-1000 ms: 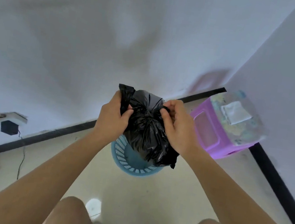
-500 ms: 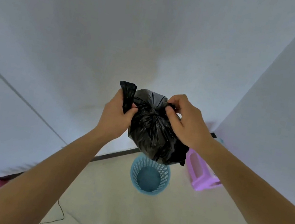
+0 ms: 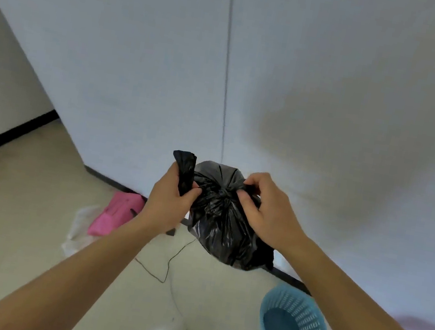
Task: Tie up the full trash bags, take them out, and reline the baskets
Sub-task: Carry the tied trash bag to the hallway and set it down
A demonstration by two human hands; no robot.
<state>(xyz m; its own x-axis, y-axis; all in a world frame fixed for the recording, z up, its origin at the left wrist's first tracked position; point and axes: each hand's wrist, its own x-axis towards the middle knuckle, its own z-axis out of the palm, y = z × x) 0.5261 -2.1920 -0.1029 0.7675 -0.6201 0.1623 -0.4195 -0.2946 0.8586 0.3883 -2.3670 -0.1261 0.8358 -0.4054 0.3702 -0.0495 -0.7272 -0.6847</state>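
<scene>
A black trash bag [image 3: 222, 223] is held in the air between both hands, above the floor [image 3: 14, 217]. One twisted bag end is gripped in the left hand [image 3: 169, 203], and the other is pinched at the knot by the right hand [image 3: 266, 210]. A blue basket [image 3: 294, 326] is seen on the floor, lower right and apart from the bag.

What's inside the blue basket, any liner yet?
The blue basket looks bare inside: lattice wall and bottom, no liner. Its near inner wall is hidden behind the rim. The black trash bag is out, held by left hand and right hand.
</scene>
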